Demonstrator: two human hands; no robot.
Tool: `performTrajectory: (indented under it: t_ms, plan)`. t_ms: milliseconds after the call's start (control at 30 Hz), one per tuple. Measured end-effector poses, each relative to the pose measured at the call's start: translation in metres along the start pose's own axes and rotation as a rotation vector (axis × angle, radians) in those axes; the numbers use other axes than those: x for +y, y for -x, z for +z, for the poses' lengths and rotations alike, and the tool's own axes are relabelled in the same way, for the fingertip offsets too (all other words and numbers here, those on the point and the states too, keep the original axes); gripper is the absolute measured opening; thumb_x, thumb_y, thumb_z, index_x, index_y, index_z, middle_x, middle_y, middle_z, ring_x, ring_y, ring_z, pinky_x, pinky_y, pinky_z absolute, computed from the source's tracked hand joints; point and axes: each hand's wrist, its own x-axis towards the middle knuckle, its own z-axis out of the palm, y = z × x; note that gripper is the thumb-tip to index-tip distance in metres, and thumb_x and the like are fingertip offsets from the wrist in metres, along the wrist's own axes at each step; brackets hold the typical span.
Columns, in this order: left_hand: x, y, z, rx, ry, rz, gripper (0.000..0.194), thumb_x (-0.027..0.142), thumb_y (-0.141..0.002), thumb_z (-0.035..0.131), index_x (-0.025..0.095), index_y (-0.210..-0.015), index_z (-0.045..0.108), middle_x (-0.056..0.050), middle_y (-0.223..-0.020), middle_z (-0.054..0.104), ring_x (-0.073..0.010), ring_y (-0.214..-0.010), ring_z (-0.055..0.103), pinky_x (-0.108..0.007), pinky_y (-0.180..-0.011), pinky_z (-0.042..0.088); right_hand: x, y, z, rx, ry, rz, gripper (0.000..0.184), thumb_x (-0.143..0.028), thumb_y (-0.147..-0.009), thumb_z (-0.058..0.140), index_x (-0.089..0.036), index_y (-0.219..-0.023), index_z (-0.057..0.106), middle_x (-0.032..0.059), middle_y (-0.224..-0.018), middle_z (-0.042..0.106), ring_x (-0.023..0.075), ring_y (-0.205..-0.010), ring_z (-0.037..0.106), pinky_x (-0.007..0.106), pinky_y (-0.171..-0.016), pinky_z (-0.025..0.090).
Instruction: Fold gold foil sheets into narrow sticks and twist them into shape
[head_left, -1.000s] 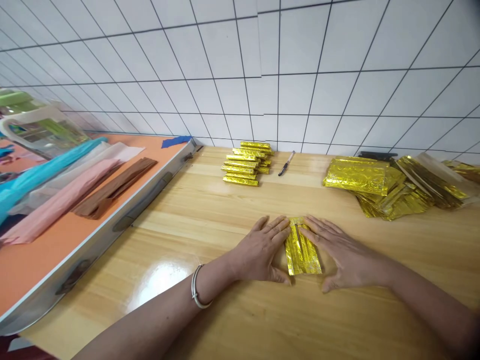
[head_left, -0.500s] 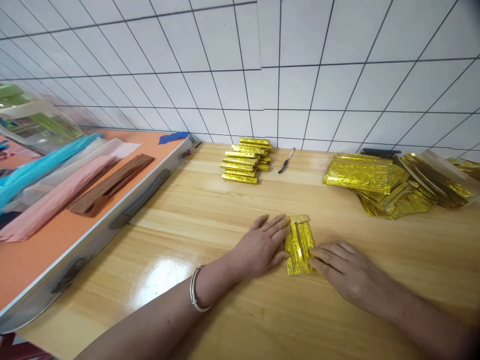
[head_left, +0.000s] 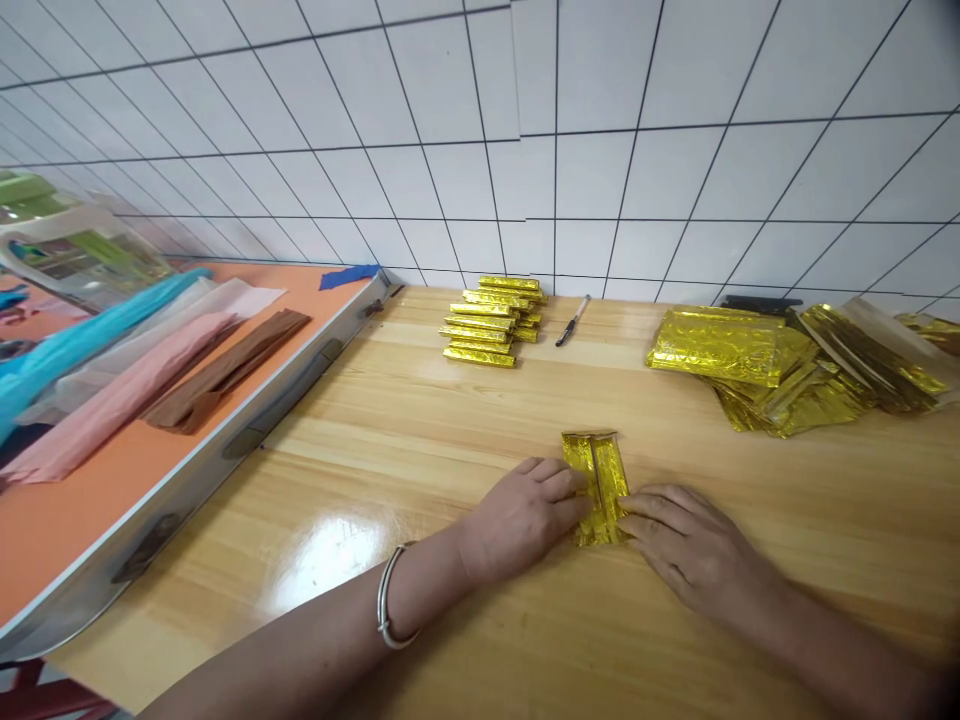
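A folded sheet of gold foil paper [head_left: 609, 468] lies flat on the wooden table, creased lengthwise, with a dark line down its middle. Bent fingers of my left hand [head_left: 525, 515] grip its left side; their tips are partly smeared by motion. At the lower right edge, my right hand [head_left: 686, 535] pinches the foil, its thumb hidden beneath the fingers. A silver bangle [head_left: 385, 600] circles my left wrist.
Behind stands a stack of narrow folded gold strips [head_left: 480, 335], with a pen [head_left: 573, 322] beside it. Gold foil sheets [head_left: 716, 345] pile up at the back right. On the left, an orange-topped surface [head_left: 247, 385] holds brown [head_left: 225, 370], pink [head_left: 127, 395] and blue [head_left: 90, 325] folded paper.
My left hand has gone from lying flat to bent fingers and drawn slightly nearer me, uncovering the foil's upper left corner. My right hand stays at the right edge.
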Motion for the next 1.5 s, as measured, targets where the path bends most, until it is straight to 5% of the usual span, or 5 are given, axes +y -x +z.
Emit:
performTrajectory:
  t_ms: [367,767,1167,1500]
  plan:
    - [0.030,0.012,-0.003,0.004,0.128,-0.174,0.023,0.031,-0.086,0.051,0.021,-0.105,0.058,-0.005,-0.098,0.060,-0.0215,-0.095,0.051,-0.036,-0.084,0.040,-0.001,-0.002,0.001,0.005,-0.126,0.126,0.019,-0.020,-0.086,0.051,-0.022,-0.101,0.063,0.0053,-0.103,0.065,0.0200,-0.099,0.056,0.040,-0.088,0.047]
    - [0.024,0.010,0.013,0.185,0.209,-0.268,0.018,0.027,-0.090,0.046,0.019,-0.089,0.062,-0.005,-0.092,0.060,-0.0184,-0.088,0.051,-0.034,-0.080,0.041,-0.002,-0.010,-0.003,-0.004,-0.258,0.248,0.013,-0.021,-0.086,0.050,-0.022,-0.084,0.063,0.0057,-0.094,0.061,0.0207,-0.092,0.053,0.038,-0.079,0.046]
    - [0.022,-0.003,0.018,0.193,0.145,-0.398,0.013,0.024,-0.083,0.054,0.016,-0.073,0.057,-0.006,-0.091,0.057,-0.0191,-0.086,0.050,-0.034,-0.077,0.043,-0.001,-0.016,0.003,-0.052,-0.113,0.321,0.008,-0.021,-0.079,0.055,-0.020,-0.072,0.057,0.0055,-0.080,0.055,0.0216,-0.080,0.048,0.038,-0.071,0.040]
    - [0.019,-0.003,0.024,0.171,0.012,-0.360,0.021,0.031,-0.086,0.052,0.015,-0.072,0.053,-0.005,-0.085,0.055,-0.0183,-0.083,0.049,-0.033,-0.076,0.042,0.003,-0.015,0.004,-0.077,-0.093,0.391,0.011,-0.029,-0.078,0.059,-0.021,-0.072,0.056,0.0053,-0.083,0.053,0.0219,-0.082,0.047,0.037,-0.071,0.039]
